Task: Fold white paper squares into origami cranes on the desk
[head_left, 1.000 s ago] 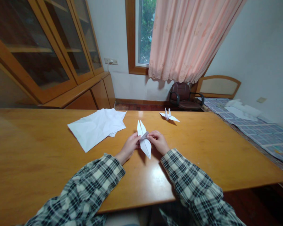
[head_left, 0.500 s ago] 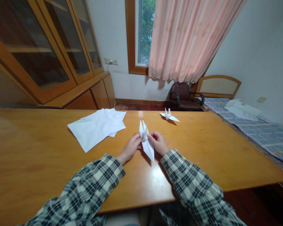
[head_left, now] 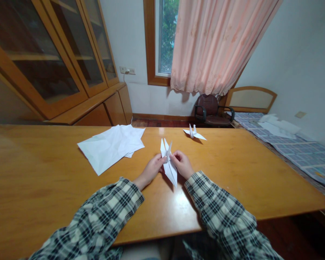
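Between my hands is a piece of folded white origami paper [head_left: 170,172], long and pointed. Two narrow points stick out at its far end, one broad point faces me, and a small flap stands up at its middle. My left hand [head_left: 152,168] grips its left edge, thumb on top near the upright flap and the other fingers partly hidden beneath. My right hand [head_left: 182,163] pinches the right edge by the same flap. Farther back on the right, a finished white paper crane [head_left: 194,134] rests on the table with wings spread.
Several white paper sheets [head_left: 111,148] lie overlapping on the wooden table [head_left: 43,187], left of my hands. Beyond the table are a glass-door cabinet [head_left: 78,47], a dark red armchair [head_left: 209,110] and a pink curtain [head_left: 213,43]. A bed [head_left: 292,141] with papers on it stands right.
My left thumb has shifted slightly right and up onto the paper's middle. The upright flap leans a little more to the right. The rest is unmoved.
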Tool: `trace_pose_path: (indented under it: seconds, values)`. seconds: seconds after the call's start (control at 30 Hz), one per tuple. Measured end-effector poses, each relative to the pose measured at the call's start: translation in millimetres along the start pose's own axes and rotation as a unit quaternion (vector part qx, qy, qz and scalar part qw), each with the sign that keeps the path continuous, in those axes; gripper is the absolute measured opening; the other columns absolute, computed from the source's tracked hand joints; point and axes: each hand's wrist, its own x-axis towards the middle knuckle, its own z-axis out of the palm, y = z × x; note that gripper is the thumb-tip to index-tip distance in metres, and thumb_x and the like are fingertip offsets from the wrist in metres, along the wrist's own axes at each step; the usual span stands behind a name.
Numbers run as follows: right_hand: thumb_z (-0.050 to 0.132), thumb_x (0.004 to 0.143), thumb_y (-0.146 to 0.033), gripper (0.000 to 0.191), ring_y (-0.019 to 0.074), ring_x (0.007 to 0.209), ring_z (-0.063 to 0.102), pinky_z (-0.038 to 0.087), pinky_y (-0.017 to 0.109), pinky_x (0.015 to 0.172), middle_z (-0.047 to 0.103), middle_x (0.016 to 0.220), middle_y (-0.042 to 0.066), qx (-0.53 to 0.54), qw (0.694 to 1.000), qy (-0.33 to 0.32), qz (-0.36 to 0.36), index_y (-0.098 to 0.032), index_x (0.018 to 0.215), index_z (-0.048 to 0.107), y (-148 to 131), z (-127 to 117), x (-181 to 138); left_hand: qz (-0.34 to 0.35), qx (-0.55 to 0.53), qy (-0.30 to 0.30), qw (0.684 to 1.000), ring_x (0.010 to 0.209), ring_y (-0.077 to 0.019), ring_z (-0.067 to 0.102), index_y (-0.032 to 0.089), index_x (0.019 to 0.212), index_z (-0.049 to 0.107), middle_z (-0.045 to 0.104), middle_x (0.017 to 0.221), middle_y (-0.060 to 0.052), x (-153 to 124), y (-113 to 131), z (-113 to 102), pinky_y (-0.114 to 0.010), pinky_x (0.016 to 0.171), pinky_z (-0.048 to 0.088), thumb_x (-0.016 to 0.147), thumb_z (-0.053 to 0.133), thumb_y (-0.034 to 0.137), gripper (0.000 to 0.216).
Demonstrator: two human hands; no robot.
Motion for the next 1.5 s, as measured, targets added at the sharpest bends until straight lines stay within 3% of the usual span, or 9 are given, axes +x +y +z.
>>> trace_pose_path:
  seconds: [0.17,0.5,0.73,1.0,1.5]
  values:
    - [0.056,0.079,-0.051,0.034,0.0119,0.058,0.043,0.036,0.024,0.054,0.048,0.062,-0.003,0.013,1.0,-0.007,0.006,-0.019,0.067,0.052,0,0,0,0.032,0.018,-0.033,0.999,0.066,-0.014,0.06,0.013,0.102,0.055,0.064,0.075,-0.002,2,-2,0,-0.023,0.059,0.046,0.073,0.067,0.048,0.047]
    - [0.057,0.078,-0.051,0.033,0.0111,0.059,0.043,0.037,0.023,0.056,0.046,0.065,-0.004,0.066,0.998,-0.015,0.007,-0.02,0.075,0.049,0,3,1,0.033,0.045,0.022,0.998,0.06,-0.0137,0.057,0.013,0.093,0.056,0.061,0.071,-0.001,6,-12,-5,-0.023,0.053,0.044,0.074,0.063,0.052,0.044]
    - [0.061,0.076,-0.051,0.035,0.0083,0.049,0.036,0.031,0.021,0.046,0.041,0.062,-0.008,0.131,0.99,-0.025,0.041,-0.022,0.084,0.042,-5,5,0,0.045,0.031,0.041,0.998,0.062,-0.0142,0.056,0.013,0.092,0.059,0.064,0.074,-0.003,8,-13,-6,-0.024,0.057,0.043,0.074,0.064,0.05,0.041]
    - [0.051,0.081,-0.058,0.041,0.0097,0.054,0.038,0.032,0.023,0.05,0.041,0.056,-0.006,0.055,0.995,-0.073,0.035,-0.019,0.069,0.05,-5,2,-1,0.058,0.048,0.062,0.995,0.065,-0.015,0.056,0.013,0.089,0.061,0.064,0.073,-0.003,8,-12,-8,-0.024,0.059,0.043,0.075,0.063,0.052,0.041]
    - [0.057,0.074,-0.062,0.046,0.0093,0.054,0.038,0.031,0.023,0.051,0.043,0.056,-0.005,0.096,0.989,-0.099,0.049,-0.018,0.061,0.048,-10,4,-4,0.048,0.044,0.062,0.996,0.063,-0.0143,0.055,0.013,0.085,0.061,0.062,0.069,-0.001,6,-7,-4,-0.024,0.058,0.042,0.073,0.065,0.051,0.04]
